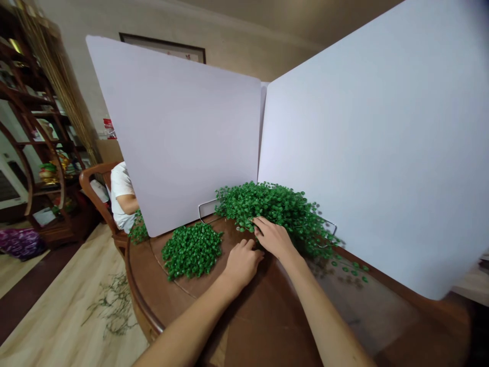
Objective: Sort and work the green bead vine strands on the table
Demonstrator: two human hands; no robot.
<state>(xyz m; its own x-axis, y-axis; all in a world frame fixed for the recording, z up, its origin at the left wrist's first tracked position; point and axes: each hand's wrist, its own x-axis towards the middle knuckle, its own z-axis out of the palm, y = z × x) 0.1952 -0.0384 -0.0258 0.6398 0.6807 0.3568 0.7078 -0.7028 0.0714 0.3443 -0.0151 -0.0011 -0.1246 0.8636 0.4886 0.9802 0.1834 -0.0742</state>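
A large heap of green leafy sprigs (275, 206), plastic-looking with small round leaves, lies at the back of the round wooden table (263, 311). At its near edge is my right hand (274, 237), fingers bent together and touching the foliage; what is between them is hidden. Just below and to the left, my left hand (243, 262) is closed low over the tabletop, its thumb and fingertips close together. I cannot make out what it holds. A smaller, denser pile of green leaf pieces (193, 251) sits left of my left hand.
Two white panels (191, 137) (367, 148) meet behind the heap, on wire stands (202, 213). Loose leaves (349, 269) lie at right. Bare stems (114, 306) are on the floor. Behind the left panel, a person in a white sleeve (123, 186) sits on a wooden chair (93, 178).
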